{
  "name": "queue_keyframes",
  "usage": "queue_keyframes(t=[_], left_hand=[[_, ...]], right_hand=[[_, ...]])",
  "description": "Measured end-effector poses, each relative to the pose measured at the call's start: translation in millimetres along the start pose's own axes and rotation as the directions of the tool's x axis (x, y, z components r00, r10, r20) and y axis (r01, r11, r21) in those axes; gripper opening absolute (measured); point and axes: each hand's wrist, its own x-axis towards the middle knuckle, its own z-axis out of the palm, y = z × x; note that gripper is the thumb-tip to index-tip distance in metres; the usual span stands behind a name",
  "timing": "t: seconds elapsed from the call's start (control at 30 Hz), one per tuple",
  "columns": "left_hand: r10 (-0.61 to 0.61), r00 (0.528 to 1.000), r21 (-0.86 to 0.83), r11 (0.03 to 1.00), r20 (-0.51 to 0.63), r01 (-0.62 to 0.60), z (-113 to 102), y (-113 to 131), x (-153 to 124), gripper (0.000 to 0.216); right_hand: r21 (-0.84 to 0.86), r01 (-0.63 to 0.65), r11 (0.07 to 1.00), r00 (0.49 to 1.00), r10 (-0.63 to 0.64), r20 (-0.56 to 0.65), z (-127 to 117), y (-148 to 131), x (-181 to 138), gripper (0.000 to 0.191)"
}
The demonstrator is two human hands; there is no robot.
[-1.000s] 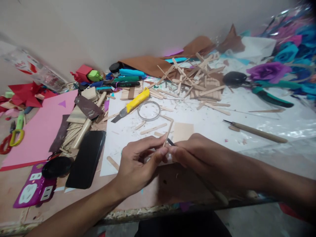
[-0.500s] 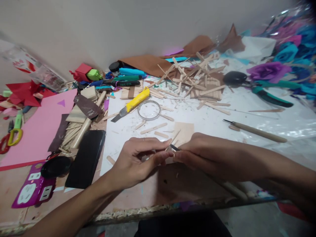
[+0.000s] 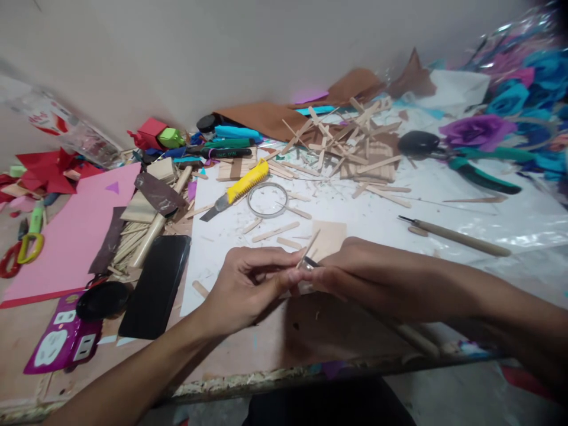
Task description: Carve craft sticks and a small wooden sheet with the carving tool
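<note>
My left hand (image 3: 248, 287) pinches a thin wooden stick (image 3: 309, 248) that points up and away from me. My right hand (image 3: 350, 269) meets it from the right, fingers closed on a small carving knife whose dark blade (image 3: 310, 261) touches the stick near my left fingertips. Both hands hover low over the near edge of a white sheet (image 3: 355, 219) littered with wood shavings. A small flat wooden square (image 3: 331, 236) lies just behind my hands.
A yellow utility knife (image 3: 237, 189), a tape ring (image 3: 267, 199), a heap of cut sticks (image 3: 350, 145), a second wooden-handled tool (image 3: 452, 235), green pliers (image 3: 479, 174), a black phone (image 3: 155, 284), a purple power strip (image 3: 62, 340) and pink paper (image 3: 71, 231) crowd the table.
The stick has tipped lower and to the right. My hands have drawn closer together, and the blade has moved along the stick.
</note>
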Motion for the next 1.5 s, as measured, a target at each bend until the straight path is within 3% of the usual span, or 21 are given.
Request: queue_keyframes(t=[0.17, 0.37, 0.5, 0.6, 0.77, 0.93, 1.03, 1.17, 1.5], left_hand=[[-0.002, 1.0, -0.14, 0.99, -0.026, -0.002, 10, 0, -1, 0.007], [-0.024, 0.995, -0.079, 0.996, 0.099, 0.031, -1, -1, -1, 0.011], [-0.05, 0.99, -0.05, 0.997, 0.129, 0.057, -5, -2, 0, 0.013], [-0.071, 0.995, -0.118, 0.99, 0.074, 0.079, -1, -4, 0, 0.012], [-0.114, 0.992, -0.252, 0.963, -0.059, 0.096, 9, -10, -1, 0.018], [-0.05, 0.989, -0.244, 0.97, -0.14, 0.015, 11, -10, -1, 0.024], [0.008, 0.988, -0.155, 0.987, -0.154, -0.032, 9, -8, 0, 0.021], [0.075, 0.995, -0.044, 0.996, -0.071, -0.078, 5, -3, 1, 0.015], [0.025, 0.996, -0.156, 0.987, -0.084, -0.038, 4, -8, -3, 0.017]], right_hand=[[-0.002, -0.007, 1.0, 0.997, 0.007, -0.075, 6, 1, 0, 0.047], [-0.083, -0.045, 0.995, 0.997, 0.04, -0.066, 2, -7, -4, 0.046], [-0.044, -0.048, 0.998, 0.998, 0.046, -0.038, 0, -6, -3, 0.046], [0.027, -0.06, 0.998, 0.998, 0.06, 0.018, -2, -2, 1, 0.046], [0.196, -0.228, 0.954, 0.973, 0.232, 0.003, -4, 3, 3, 0.047], [0.394, -0.261, 0.881, 0.961, 0.276, 0.018, -3, 6, 0, 0.044], [0.288, -0.195, 0.937, 0.969, 0.229, -0.09, -4, 6, 0, 0.044], [0.177, -0.148, 0.973, 0.984, 0.162, -0.069, -8, 3, 0, 0.04], [0.261, -0.07, 0.963, 0.981, 0.114, -0.155, 5, 8, 8, 0.035]])
